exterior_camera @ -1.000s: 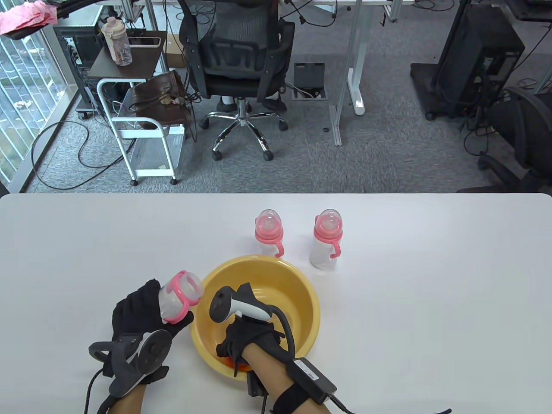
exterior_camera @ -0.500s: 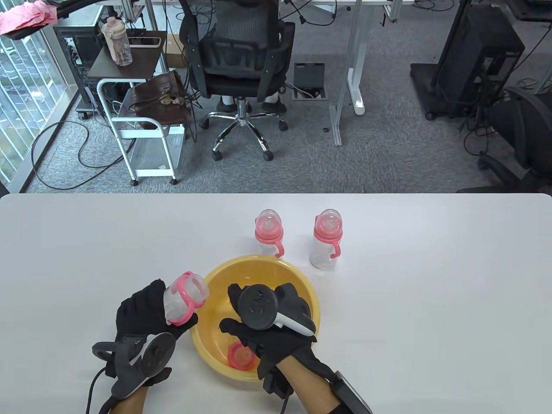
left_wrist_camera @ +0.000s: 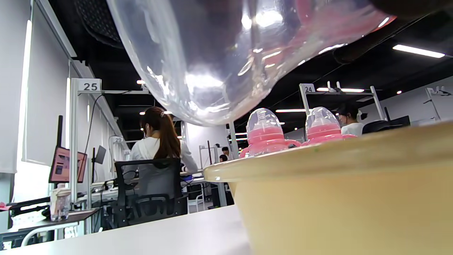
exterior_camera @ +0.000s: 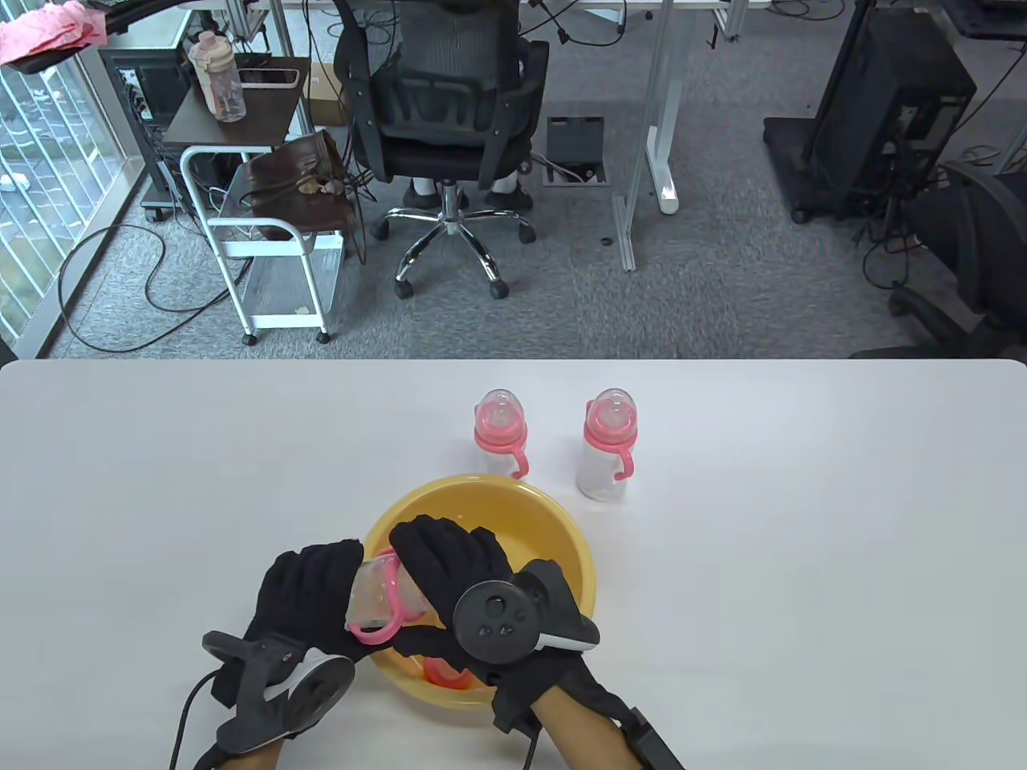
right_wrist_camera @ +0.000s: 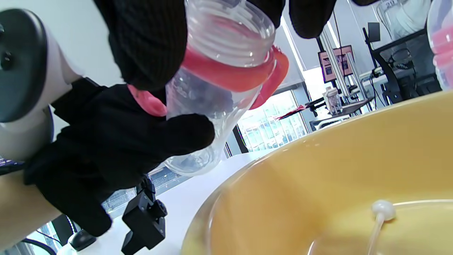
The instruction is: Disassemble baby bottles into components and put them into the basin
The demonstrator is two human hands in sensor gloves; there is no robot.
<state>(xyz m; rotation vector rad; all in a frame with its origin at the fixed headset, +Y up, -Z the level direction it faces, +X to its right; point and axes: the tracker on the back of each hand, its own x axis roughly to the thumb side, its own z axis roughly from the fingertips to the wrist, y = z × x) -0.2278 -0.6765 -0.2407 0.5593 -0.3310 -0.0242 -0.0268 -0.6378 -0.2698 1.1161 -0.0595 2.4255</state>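
The broad white counter (exterior_camera: 802, 561) is smooth and matte, a surface on which light plastic would slide easily. Near its front edge sits the round yellow plastic basin (exterior_camera: 562, 529), glossy and thick-rimmed with sloping walls; a pink ring-shaped part (exterior_camera: 444, 674) lies on its floor, and the right wrist view shows a thin white straw with a ball tip (right_wrist_camera: 380, 212) there too. Just beyond the basin stand two capped baby bottles side by side — the left one (exterior_camera: 499, 437) and the right one (exterior_camera: 607, 453), each with a clear dome, pink collar and pink handles. The clear, topless baby bottle body (exterior_camera: 377, 597) is held over the basin's near-left rim, tilted, its threaded neck bare. The left hand (exterior_camera: 309, 593) has its fingers curled round the body's lower part, while the right hand (exterior_camera: 457, 589) pinches the pink handle ring (exterior_camera: 385, 634) at the neck between thumb and fingers. The body looks light, empty and rigid, thin-walled and slick, so a firm wrap round the barrel probably suits it — the ring seems stiffer, and likely wants gripping at its band, not its curved handles.
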